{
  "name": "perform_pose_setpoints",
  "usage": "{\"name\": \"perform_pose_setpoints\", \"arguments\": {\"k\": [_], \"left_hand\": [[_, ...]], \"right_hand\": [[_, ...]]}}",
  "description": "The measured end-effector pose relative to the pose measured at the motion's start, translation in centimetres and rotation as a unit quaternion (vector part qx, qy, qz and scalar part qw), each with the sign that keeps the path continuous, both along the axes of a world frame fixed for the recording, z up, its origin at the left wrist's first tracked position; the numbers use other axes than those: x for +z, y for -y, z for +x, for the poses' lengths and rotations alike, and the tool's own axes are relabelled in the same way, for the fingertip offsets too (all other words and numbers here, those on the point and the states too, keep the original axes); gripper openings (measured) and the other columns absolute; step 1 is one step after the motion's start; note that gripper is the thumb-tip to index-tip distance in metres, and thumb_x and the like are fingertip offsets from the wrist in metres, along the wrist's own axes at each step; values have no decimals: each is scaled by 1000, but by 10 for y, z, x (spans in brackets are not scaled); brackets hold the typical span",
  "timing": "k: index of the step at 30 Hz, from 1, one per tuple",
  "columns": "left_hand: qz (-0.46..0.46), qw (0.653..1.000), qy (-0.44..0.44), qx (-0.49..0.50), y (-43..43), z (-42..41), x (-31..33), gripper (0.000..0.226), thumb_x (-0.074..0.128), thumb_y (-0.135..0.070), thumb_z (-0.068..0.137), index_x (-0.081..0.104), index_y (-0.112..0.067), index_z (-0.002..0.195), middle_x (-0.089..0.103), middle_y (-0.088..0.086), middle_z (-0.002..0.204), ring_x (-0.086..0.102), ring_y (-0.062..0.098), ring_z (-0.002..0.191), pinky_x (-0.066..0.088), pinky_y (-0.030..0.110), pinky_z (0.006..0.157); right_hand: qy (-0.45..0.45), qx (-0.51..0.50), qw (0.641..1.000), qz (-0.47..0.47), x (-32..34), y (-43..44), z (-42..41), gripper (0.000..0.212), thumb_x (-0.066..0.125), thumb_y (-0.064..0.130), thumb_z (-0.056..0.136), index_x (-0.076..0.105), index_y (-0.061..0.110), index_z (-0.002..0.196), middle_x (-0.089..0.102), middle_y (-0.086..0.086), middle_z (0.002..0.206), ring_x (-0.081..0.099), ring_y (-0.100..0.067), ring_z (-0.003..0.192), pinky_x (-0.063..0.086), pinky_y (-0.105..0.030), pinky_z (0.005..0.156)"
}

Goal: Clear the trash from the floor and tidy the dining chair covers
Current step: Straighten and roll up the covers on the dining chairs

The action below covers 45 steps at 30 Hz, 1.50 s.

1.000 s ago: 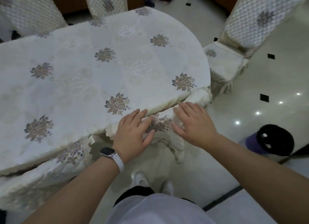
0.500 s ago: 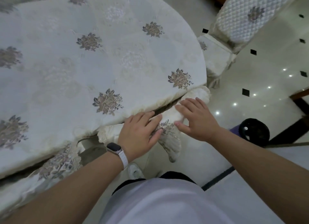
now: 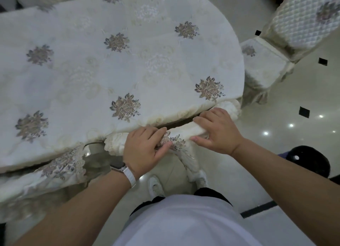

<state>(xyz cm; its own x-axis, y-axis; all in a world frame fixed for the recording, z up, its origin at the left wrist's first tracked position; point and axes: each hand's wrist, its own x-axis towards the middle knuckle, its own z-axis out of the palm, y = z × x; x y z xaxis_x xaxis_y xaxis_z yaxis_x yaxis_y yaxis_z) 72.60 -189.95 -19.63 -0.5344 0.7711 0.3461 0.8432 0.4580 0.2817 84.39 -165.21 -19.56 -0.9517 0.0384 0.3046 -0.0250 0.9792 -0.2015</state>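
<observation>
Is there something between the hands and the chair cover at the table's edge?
Nothing visible. The left hand and the right hand both hold the chair cover already; the tablecloth edge lies just beyond it.

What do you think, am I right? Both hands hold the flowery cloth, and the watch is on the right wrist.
No. The head view shows the watch on the left wrist. The left hand and right hand do hold the flowery cloth.
</observation>
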Motion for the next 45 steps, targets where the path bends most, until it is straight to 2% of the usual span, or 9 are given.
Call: {"name": "perform_pose_setpoints", "arguments": {"k": [6,12,16,24,30,36,45], "left_hand": [[-11,992,3,123,-2,29,0,57,38,-58,100,70,-14,116,69,3,105,61,24,97,42,39,88],[-30,988,17,149,-5,33,0,62,35,-60,99,68,-12,119,66,6,107,57,26,102,41,47,96],[-35,983,27,178,-4,34,1,66,32,-66,96,69,-16,118,65,4,107,57,23,103,35,53,104],[5,986,-9,169,0,30,-7,63,38,-64,96,72,-14,109,67,4,99,61,24,93,40,45,92],[9,984,7,176,17,26,-4,60,42,-63,93,72,-14,109,67,4,99,62,24,95,41,48,94],[-6,986,-20,164,35,19,-8,64,36,-66,96,70,-14,110,67,5,101,61,27,94,38,43,92],[9,985,-14,170,43,16,-13,60,39,-63,94,68,-13,111,66,5,102,57,25,96,37,45,94]], "right_hand": [[-42,67,997,-6,-8,-25,-6,60,48,68,86,70,15,101,65,-2,92,59,-26,82,45,-38,79],[-67,103,992,-29,-18,-41,-12,57,54,67,84,69,13,92,65,-5,85,59,-28,75,47,-38,69],[-98,97,990,-34,-23,-39,-15,56,54,67,84,69,13,86,63,-4,80,56,-27,70,43,-35,65],[-136,80,987,-30,-29,-28,-19,57,54,66,82,67,12,78,61,-6,74,55,-27,65,39,-33,58],[-144,83,985,-33,-26,-11,-25,57,55,66,83,68,11,78,60,-7,73,55,-28,64,42,-36,54],[-140,82,986,-40,-29,4,-30,57,55,66,84,68,10,78,60,-8,74,55,-28,64,43,-37,54],[-142,82,986,-41,-28,12,-35,60,51,66,86,69,9,79,59,-10,73,55,-30,63,44,-38,54]]}}
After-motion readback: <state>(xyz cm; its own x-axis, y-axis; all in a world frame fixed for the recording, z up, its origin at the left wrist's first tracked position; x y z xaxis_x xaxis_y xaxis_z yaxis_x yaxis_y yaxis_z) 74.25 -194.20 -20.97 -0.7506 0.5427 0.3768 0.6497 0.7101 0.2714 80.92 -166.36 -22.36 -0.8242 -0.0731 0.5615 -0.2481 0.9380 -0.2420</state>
